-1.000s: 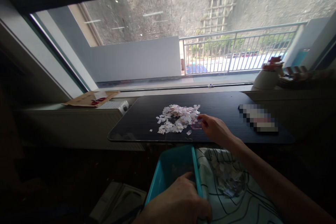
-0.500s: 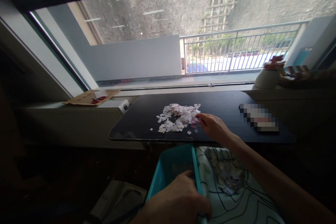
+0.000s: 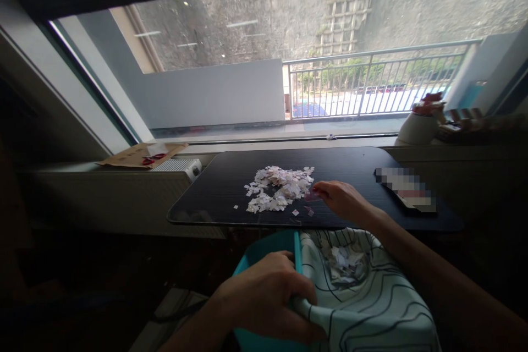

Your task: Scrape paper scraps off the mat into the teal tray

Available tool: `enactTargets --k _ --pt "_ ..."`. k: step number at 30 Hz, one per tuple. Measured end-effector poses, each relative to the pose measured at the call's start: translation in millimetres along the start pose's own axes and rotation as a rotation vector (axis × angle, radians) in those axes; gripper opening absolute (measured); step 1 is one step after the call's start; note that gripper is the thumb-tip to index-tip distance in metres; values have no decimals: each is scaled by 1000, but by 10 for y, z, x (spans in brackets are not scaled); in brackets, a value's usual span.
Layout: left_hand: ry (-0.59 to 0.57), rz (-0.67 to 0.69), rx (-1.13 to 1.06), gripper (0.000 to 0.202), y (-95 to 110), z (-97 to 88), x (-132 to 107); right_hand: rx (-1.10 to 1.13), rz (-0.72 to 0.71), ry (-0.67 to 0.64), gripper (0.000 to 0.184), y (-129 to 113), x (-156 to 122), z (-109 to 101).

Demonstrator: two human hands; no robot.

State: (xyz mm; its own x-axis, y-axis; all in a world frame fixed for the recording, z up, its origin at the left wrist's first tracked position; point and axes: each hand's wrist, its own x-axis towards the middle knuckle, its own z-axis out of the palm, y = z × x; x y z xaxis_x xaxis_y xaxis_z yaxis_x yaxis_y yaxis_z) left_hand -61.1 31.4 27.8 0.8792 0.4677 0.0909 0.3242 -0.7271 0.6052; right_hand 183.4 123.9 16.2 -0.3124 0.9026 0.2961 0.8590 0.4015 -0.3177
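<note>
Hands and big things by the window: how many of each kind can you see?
Hands: 2, left hand, right hand
Paper-scrap heaps: 2, on table, in cloth
Teal bins: 1
Patterned cloths: 1
White pots: 1
Total: 7

The patterned cloth (image 3: 363, 308) has been gathered up by the left hand (image 3: 268, 297) against the teal bin (image 3: 264, 250); a pink scrap (image 3: 312, 196) is now pinched by the right hand (image 3: 344, 203).

We see two bare hands, left hand (image 3: 264, 302) and right hand (image 3: 345, 202). No gloves, rings or watch on them. Both forearms bare behind the wrists, no sleeves in view. Fingernails short, unpainted.
</note>
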Motion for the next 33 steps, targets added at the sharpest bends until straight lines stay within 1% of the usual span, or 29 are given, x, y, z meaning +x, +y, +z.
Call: enactTargets --k 3,6,8,11,14,16,18,21,24,27,29,31,33 --pt "-4 9 -28 18 -7 -66 55 30 -11 -29 25 78 -54 38" --pt "-58 1 -48 17 -47 -59 88 62 -2 -42 22 142 -162 41" --pt "-66 9 -43 18 -60 -45 101 81 6 -43 21 169 -218 30" --pt "-41 43 3 19 -30 -19 134 93 20 -20 22 185 -238 11" --pt "-58 114 97 24 37 29 197 84 37 18 25 195 -211 1" --pt "-101 156 163 26 84 69 246 80 38 23 25 210 -199 7" --pt "-171 181 236 23 130 105 293 80 30 11 24 226 -208 24" --pt "-329 246 358 14 208 138 372 100 10 -12 24 231 -260 55" --pt "-475 307 455 10 283 155 484 129 -9 -20 26 191 -343 68" --pt "-539 314 451 20 322 167 603 144 -18 -18 28 119 -440 44" --pt "-558 313 449 27 327 173 656 175 -39 -56 27 73 -502 6" --pt "-556 311 459 27 323 173 675 214 -62 -107 27 39 -541 -39" --pt "-539 306 466 26 316 173 663 231 -72 -118 26 17 -540 -74"
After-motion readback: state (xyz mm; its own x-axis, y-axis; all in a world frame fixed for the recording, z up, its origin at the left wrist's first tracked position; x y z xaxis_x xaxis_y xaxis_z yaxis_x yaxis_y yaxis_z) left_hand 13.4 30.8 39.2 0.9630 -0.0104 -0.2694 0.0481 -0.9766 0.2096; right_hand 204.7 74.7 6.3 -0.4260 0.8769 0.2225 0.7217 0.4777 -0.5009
